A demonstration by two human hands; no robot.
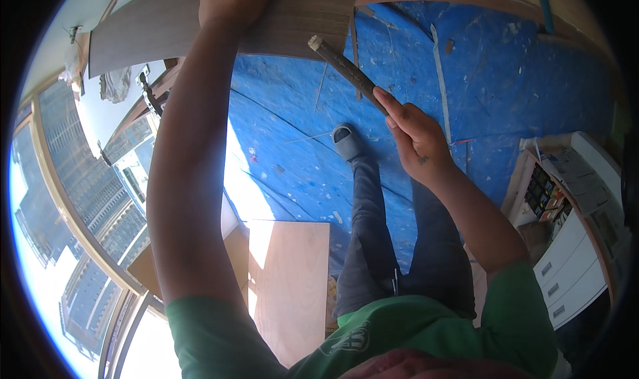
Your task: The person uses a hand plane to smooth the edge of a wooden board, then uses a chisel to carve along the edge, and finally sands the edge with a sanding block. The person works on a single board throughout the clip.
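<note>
Stick (349, 75) clenched in the right hand (421, 143), long axis slanting forward and left, and its pale tip shows across the brown board (299, 13) by its near right corner! Touching? Can't tell. Right hand looks closer to that corner; left hand (233, 3) lies over the board farther left, fingers cut off, grip impossible to call.

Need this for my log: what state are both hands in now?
Left hand: at the brown board, grip can't be told.
Right hand: closed, holding a dark stick.
</note>
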